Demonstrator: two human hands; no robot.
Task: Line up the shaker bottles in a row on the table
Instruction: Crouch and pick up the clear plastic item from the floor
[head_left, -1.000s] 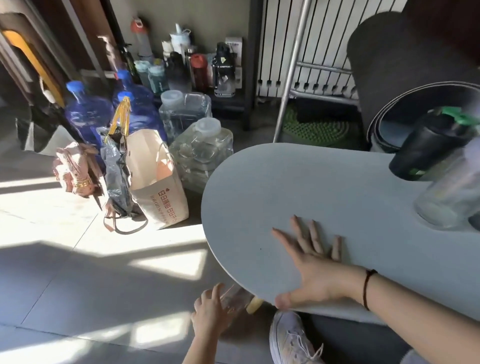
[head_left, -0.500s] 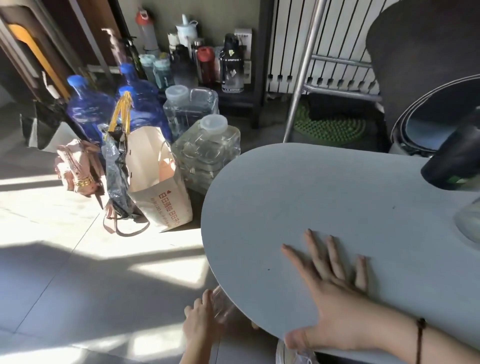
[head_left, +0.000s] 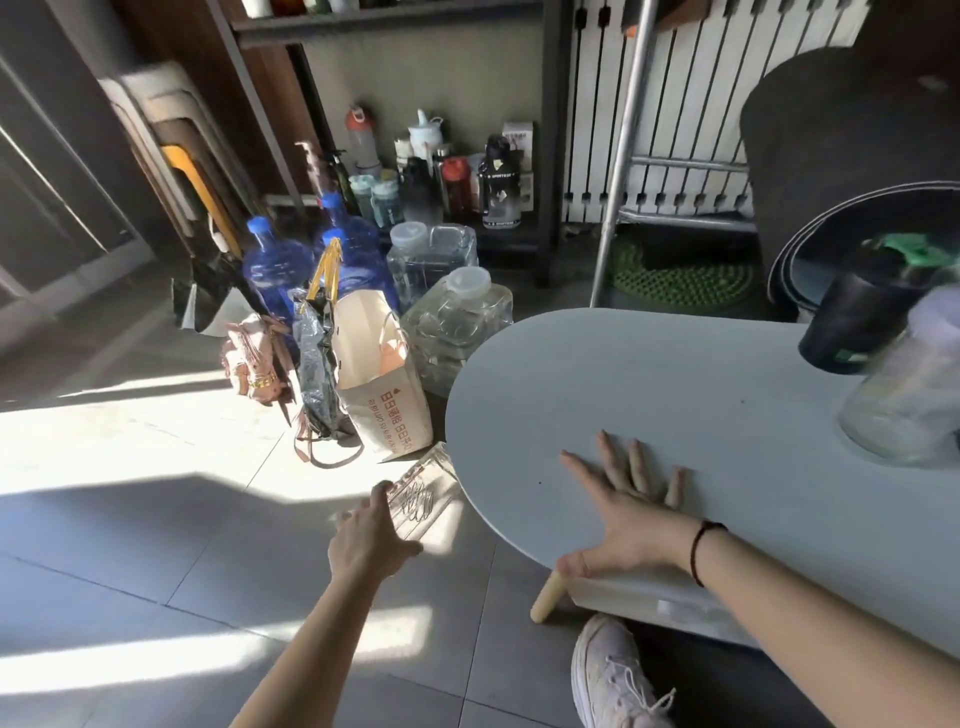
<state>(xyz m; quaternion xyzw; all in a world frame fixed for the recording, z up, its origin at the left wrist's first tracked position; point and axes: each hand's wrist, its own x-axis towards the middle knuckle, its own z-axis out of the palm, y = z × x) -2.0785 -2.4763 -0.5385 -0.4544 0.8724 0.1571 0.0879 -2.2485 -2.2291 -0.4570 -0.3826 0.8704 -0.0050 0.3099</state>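
My left hand (head_left: 371, 535) grips a clear shaker bottle (head_left: 422, 493) with printed lettering, held tilted just left of the table's rounded end, below its top. My right hand (head_left: 623, 514) lies flat, fingers spread, on the pale grey oval table (head_left: 649, 395) near its front edge. At the table's right end a black shaker bottle with a green lid (head_left: 862, 312) stands behind a clear shaker bottle (head_left: 904, 400); both are blurred.
On the floor left of the table stand a paper bag (head_left: 382, 379), a pink bag (head_left: 254, 364), blue water jugs (head_left: 275, 270) and clear water containers (head_left: 452, 322). A low shelf (head_left: 514, 236) at the back holds several bottles. A metal pole (head_left: 621, 156) rises behind the table. My white shoe (head_left: 608, 675) is under the table's edge.
My left hand has brought the clear bottle out from under the table's edge, up and to the left. My right hand stays flat on the table. The view shifted.
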